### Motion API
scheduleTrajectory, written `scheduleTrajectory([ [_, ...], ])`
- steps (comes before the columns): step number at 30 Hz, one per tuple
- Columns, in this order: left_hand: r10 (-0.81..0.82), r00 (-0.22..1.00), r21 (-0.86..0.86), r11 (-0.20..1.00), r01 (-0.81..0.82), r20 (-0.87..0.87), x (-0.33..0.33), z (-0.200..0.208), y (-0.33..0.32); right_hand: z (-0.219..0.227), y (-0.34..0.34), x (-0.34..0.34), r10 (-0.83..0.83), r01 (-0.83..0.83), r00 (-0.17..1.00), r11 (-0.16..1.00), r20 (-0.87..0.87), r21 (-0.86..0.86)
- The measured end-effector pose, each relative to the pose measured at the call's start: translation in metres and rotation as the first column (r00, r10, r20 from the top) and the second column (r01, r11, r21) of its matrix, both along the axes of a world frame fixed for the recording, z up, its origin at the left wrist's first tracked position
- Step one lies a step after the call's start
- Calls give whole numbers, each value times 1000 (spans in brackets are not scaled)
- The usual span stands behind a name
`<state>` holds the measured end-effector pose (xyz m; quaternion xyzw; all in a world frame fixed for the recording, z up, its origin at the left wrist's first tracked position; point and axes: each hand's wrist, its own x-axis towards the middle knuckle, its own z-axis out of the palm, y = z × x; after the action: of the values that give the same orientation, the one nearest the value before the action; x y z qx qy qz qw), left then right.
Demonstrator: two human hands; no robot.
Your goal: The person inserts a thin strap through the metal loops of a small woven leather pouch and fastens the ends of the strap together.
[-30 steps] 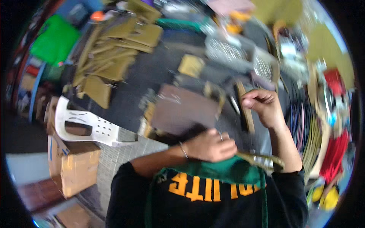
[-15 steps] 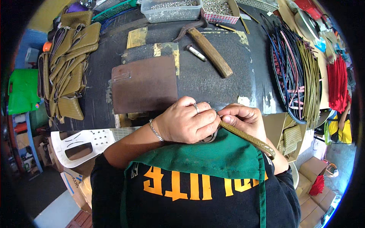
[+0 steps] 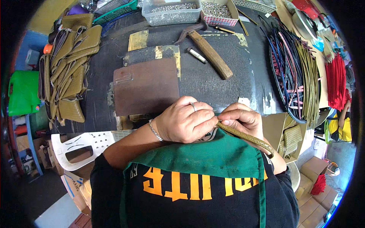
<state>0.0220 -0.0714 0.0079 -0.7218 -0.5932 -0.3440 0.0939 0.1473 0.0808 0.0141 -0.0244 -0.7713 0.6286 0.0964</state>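
Both of my hands meet above the green apron point(image 3: 197, 154), just in front of the table edge. My left hand point(image 3: 186, 119) is closed, its thumb and fingers pinching the end of an olive strap point(image 3: 253, 139) with a woven-looking texture. At that same end, my right hand point(image 3: 243, 119) is closed too, finger and thumb on a tiny metal piece whose kind I cannot make out. From there the strap curves right, passing below my right hand to my wrist. My fingers partly cover its end.
On the black table lie a brown flat sheet point(image 3: 146, 87), a wooden-handled hammer point(image 3: 211, 55) and a short metal cylinder point(image 3: 197, 55). A clear bin point(image 3: 171, 19) and checkered box point(image 3: 220, 19) hold small metal pieces. Olive pouches point(image 3: 68, 72) pile left; straps point(image 3: 310, 76) lie right.
Both hands stay together at the strap's end. My right fingers have curled slightly more over it, and the metal piece shows less. The strap has dipped a little.
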Motion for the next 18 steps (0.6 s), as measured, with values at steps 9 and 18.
scheduleTrajectory([
  [9, 15, 1000, 26, 1000, -14, -2, 1, -3, 0, -2, 3, 0, 21, -20, 999, 999, -38, 33],
  [18, 23, 999, 25, 999, -24, 45, 1, -5, 1, -6, 12, 1, 151, -152, 988, 988, -31, -29],
])
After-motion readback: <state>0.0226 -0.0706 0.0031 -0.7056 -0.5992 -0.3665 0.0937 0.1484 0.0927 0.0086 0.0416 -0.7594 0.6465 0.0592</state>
